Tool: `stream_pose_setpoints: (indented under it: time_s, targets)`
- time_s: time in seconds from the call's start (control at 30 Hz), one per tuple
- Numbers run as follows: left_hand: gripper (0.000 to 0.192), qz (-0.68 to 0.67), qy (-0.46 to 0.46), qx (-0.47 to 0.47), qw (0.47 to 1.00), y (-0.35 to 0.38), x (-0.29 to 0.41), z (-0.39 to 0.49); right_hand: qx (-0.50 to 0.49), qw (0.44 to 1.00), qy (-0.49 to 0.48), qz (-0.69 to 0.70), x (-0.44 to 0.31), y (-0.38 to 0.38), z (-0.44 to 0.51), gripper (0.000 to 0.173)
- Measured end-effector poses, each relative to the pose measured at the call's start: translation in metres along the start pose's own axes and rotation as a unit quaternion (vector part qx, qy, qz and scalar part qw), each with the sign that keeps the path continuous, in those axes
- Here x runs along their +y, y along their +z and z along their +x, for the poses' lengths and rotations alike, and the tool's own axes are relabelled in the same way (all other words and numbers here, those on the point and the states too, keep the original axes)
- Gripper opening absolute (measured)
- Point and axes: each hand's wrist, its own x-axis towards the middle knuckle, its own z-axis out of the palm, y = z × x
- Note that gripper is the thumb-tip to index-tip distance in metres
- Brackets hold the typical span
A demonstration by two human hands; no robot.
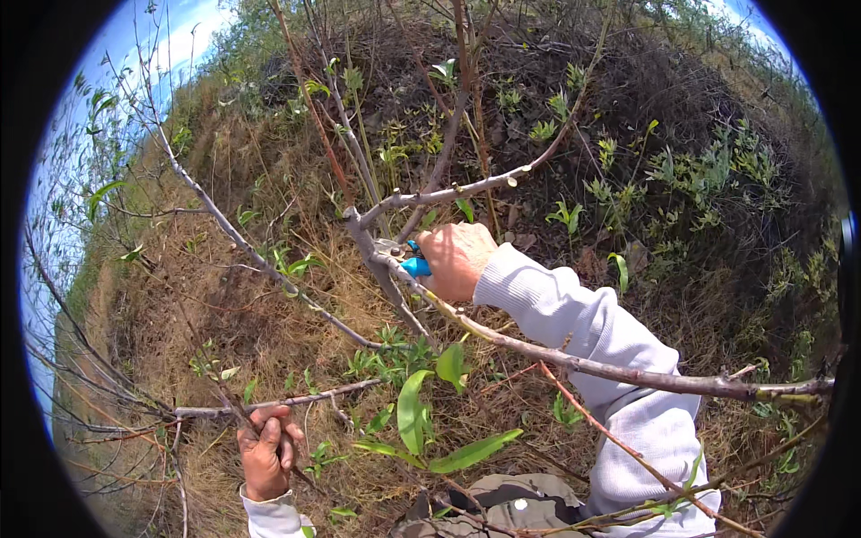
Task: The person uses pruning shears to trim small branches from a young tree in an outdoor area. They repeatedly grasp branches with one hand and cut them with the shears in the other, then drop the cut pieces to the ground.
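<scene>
In my right hand point(455, 259) I hold pruning shears with blue handles point(416, 267). The metal head of the shears point(389, 249) lies against the fork of a small tree, where a side branch point(501, 336) leaves the trunk point(361, 234). Whether the blades are around any wood cannot be made out. My left hand point(269, 449), at the lower left, is closed around a thin brown shoot point(222, 390) that slants down through the fist. Just behind that fist passes a thicker bare branch point(329, 393). My right fingers are partly hidden by the hand's back.
Another branch point(464, 191) with pale cut stubs arches above my right hand. A long grey limb point(235, 235) rises to the upper left. Green leaves point(410, 413) and a reddish twig point(605, 430) stand close in front of me. Dry grass point(323, 323) covers the sloping ground.
</scene>
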Motion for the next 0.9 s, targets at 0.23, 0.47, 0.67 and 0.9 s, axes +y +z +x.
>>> stream_pose_setpoints:
  time_s: [0.23,0.47,0.67,0.9]
  targets:
    - [0.022,-0.062,-0.02,-0.039,0.997,0.056,0.03,0.07,0.023,0.999,-0.045,-0.007,0.012,-0.003,-0.002,0.036]
    - [0.021,0.012,0.024,-0.022,0.999,0.12,0.059,0.167,-0.043,0.962,-0.056,0.262,0.029,-0.004,0.0,0.038]
    - [0.026,-0.019,0.045,-0.082,0.995,0.146,0.073,0.217,-0.068,0.921,-0.068,0.377,0.036,0.006,0.003,0.023]
    - [0.025,-0.007,0.129,-0.157,0.979,0.158,0.067,0.261,-0.057,0.933,0.021,0.355,0.026,-0.003,-0.002,0.04]
